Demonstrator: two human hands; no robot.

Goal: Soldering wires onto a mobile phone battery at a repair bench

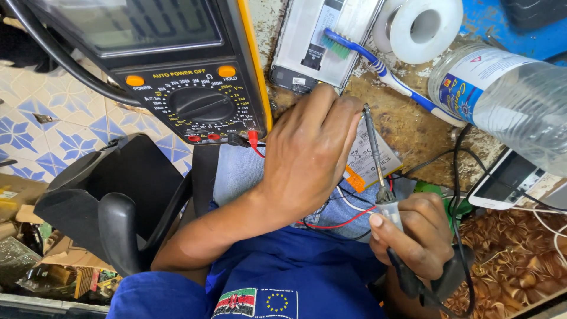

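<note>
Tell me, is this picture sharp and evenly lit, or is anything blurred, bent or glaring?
In the head view, the light is soft and even, with only faint shadows under the left hand and right hand; both look sharp, as does the soldering iron. The clear plastic bottle catches pale glare, and the multimeter bows outward at the edge, a wide-lens distortion.

Head view, looking down (close) — workbench (413,127)

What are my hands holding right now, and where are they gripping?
Right hand holds the soldering iron by its handle. Left hand presses on the phone battery; its grip is hidden.
</note>
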